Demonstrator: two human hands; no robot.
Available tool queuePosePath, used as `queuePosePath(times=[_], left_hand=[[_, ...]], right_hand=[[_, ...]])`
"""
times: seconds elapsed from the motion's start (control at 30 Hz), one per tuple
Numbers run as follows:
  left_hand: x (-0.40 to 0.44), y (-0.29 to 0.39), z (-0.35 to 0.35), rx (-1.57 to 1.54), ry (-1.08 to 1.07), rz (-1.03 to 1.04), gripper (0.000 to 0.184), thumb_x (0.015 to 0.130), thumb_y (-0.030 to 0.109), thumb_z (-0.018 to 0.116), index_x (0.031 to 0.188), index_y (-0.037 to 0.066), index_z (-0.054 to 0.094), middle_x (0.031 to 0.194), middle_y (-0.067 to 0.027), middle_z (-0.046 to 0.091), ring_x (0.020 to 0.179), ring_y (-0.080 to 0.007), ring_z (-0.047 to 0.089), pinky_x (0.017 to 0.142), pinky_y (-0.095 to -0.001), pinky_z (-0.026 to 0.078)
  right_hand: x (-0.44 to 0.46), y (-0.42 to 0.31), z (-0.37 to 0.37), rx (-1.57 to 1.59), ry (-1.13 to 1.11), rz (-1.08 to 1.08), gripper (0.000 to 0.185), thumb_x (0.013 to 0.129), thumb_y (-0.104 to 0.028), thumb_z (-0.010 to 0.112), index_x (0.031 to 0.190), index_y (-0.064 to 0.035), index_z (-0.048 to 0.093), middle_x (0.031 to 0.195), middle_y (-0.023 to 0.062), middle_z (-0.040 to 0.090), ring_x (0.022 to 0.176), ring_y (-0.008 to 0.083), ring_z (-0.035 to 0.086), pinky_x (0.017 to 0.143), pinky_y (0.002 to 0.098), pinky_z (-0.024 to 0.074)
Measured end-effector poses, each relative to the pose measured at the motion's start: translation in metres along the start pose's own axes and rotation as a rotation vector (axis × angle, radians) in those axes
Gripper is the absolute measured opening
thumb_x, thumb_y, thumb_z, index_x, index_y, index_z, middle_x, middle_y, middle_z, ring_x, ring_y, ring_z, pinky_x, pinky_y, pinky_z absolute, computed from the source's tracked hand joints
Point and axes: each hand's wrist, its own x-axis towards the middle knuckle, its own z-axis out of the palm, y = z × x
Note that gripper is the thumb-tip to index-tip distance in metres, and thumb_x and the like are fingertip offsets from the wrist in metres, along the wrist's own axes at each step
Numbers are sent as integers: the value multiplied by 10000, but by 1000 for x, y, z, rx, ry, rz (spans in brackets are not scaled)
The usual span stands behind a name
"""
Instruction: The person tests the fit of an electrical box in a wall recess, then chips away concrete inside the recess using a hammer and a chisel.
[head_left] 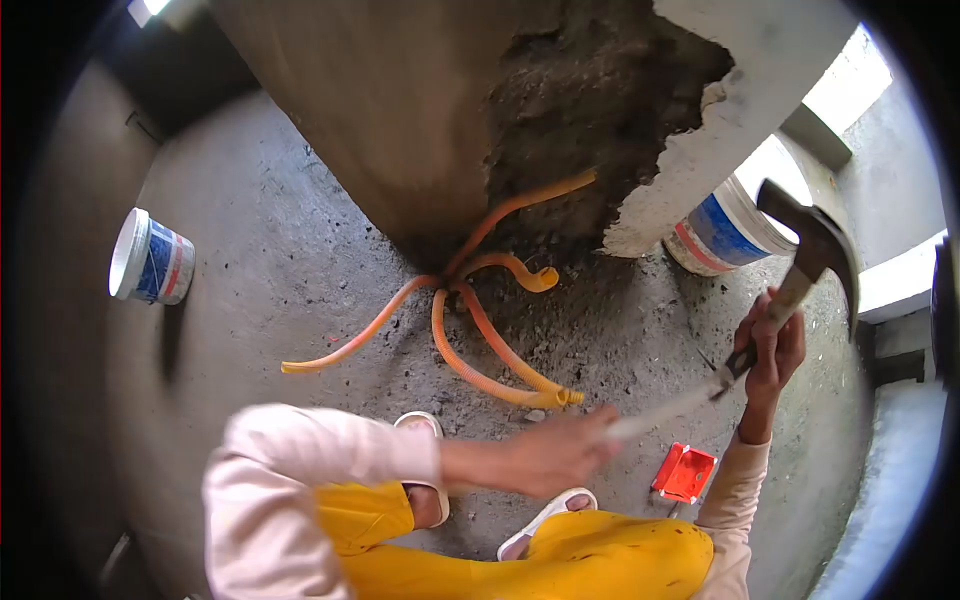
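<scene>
My right hand (770, 345) is closed around the handle of a claw hammer (822, 245), raised on the right with its head up. Blurred by motion, my left hand (570, 452) is closed on the near end of a long pale bar-like tool (660, 412). The bar's far end meets the lower end of the hammer handle; whether they touch is unclear. Orange corrugated conduits (490, 355) spread over the floor in front of me from the base of the wall. Below the hammer lies a red electrical box (685, 473).
A plastered wall corner (380, 110) with a broken, rough dark patch (600, 90) rises ahead. Rubble (560, 340) litters its foot. One bucket (155, 257) stands at left, a bigger bucket (730, 225) at right. My sandalled feet (555, 520) are on the concrete floor.
</scene>
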Motion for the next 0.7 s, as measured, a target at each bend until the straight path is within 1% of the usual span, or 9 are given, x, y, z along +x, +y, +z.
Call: queuePosePath(times=[0.03,0.1,0.17,0.23,0.3,0.4,0.5,0.63,0.7], left_hand=[[-11,-4,-21,166,80,153,332,987,329,453,1156,43,454,779,-154,605,737,-343,627,637,-464,472],[-40,38,-82,352,102,19,278,974,286,484,1145,67,474,740,-128,601,715,-343,624,610,-440,476],[-64,21,-123,624,430,306,237,959,235,519,1136,80,494,777,-150,620,734,-370,626,612,-442,480],[-83,12,-151,636,625,101,229,949,209,537,1128,71,501,782,-181,631,731,-403,624,610,-461,482],[-83,-38,-164,648,718,129,266,948,197,546,1165,54,491,783,-193,641,737,-405,634,616,-469,487],[-54,-108,-167,599,874,136,292,950,186,546,1193,38,484,785,-209,646,736,-417,635,617,-483,485],[-16,-141,-168,487,952,152,260,953,210,536,1145,42,486,769,-207,632,718,-422,623,609,-499,473],[28,-158,-168,289,1043,232,229,956,230,525,1085,44,491,716,-190,611,671,-411,610,595,-507,467],[43,-170,-168,293,1113,298,222,955,227,523,1073,40,497,685,-181,600,645,-409,605,581,-503,465]], right_hand=[[5,2,-1,1,8,-5,356,996,-267,529,1182,35,499,731,14,548,543,59,473,476,197,371],[8,19,-5,79,-70,14,364,1012,-310,491,1153,27,487,694,21,543,530,66,478,469,197,365],[1,30,-2,31,-39,135,353,1030,-320,438,1129,15,489,622,16,501,450,71,447,417,213,342],[9,18,11,-9,-83,210,311,1031,-292,429,1121,-3,501,624,6,491,425,69,429,399,220,327],[18,-5,31,23,-96,223,272,1029,-258,425,1111,-15,517,628,-5,479,453,67,446,412,221,334],[36,-27,47,-230,-262,141,282,1029,-254,412,1096,-1,520,652,1,484,534,71,490,475,230,397],[51,-45,62,-607,-414,-47,282,1003,-190,469,1161,41,500,738,89,586,582,210,601,567,310,504],[54,-31,74,-1040,-462,-271,348,979,-145,503,1251,69,459,871,177,651,718,341,649,667,383,528],[59,-34,96,-835,-461,-412,378,956,-109,531,1272,88,463,1016,225,655,880,419,640,785,447,512]])
